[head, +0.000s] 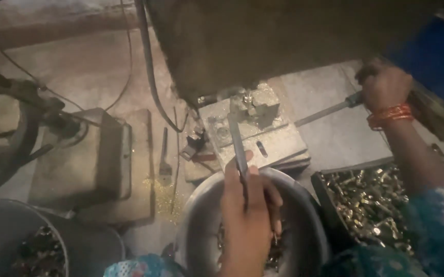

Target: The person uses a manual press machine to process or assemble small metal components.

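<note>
In the head view, my left hand (246, 215) was at lower centre, clenched round a thin flat metal rod (237, 143) whose tip reached up onto the press plate (255, 136) at centre frame. The rod looked stiff and light, a bit slick, so I judged the low grip near its end gave the best reach. My right hand (383, 87), upper right, was closed on the lever (330, 110) that ran down-left toward the plate; it seemed rigid and heavy, best taken at its far end. Under my left hand sat a steel bowl (201, 225), and at right a tray (371, 205) of small brass parts, hard and likely slippery.
</note>
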